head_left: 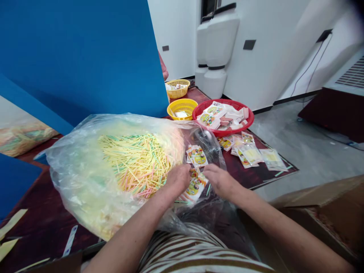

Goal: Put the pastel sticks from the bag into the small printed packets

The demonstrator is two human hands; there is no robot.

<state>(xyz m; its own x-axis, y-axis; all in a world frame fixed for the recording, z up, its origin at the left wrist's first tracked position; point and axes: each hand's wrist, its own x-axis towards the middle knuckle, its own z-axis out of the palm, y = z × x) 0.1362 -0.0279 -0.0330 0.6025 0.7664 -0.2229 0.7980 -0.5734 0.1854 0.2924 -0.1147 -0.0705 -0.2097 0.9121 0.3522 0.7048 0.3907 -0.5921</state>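
Note:
My left hand point(179, 179) and my right hand point(219, 181) are both closed, their fingers pinched at the upper edge of a small printed packet point(196, 185). Just how the fingers grip it is partly hidden. More printed packets point(198, 156) lie beyond the hands, on or under clear plastic. Left of my left hand, a big clear plastic bag point(76, 178) lies with its mouth spread wide. Thin sticks point(136, 159) in yellow, green and pink fill it, like short straws.
A red basket point(251, 120) heaped with packets stands behind my hands, beside two yellow baskets point(172, 110). Loose packets point(250, 154) lie near the table edge. A blue panel point(85, 57) rises at left. At right is a cardboard box point(341, 212); part of another person's arm point(163, 67) shows behind.

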